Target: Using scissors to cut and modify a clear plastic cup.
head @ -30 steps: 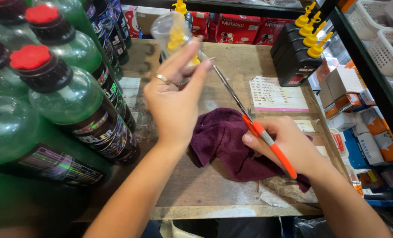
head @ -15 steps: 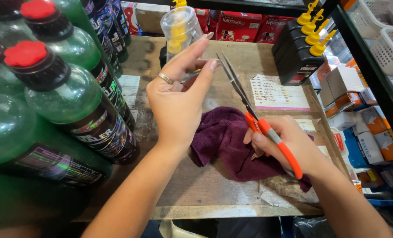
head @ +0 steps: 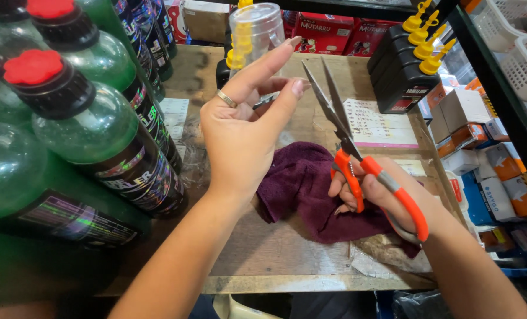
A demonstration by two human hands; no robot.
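Observation:
My left hand (head: 242, 127) is raised over the wooden bench (head: 275, 260), fingers pinched on a small dark strip near the fingertips; a ring sits on one finger. My right hand (head: 387, 198) grips orange-handled scissors (head: 349, 139), blades slightly parted and pointing up-left toward my left fingertips. A purple cloth (head: 307, 189) lies on the bench under both hands. A clear plastic bottle (head: 254, 32) with a yellow part inside stands just behind my left hand.
Large green bottles with red caps (head: 80, 118) crowd the left side. Black bottles with yellow nozzles (head: 414, 65) stand at the back right beside a printed sheet (head: 375, 127). Red boxes (head: 325, 29) line the back; small cartons (head: 482, 153) and white baskets (head: 520, 59) fill the right shelves.
My right hand has swung the scissors more upright and parted the blades slightly near my left fingertips. My left hand rose a little.

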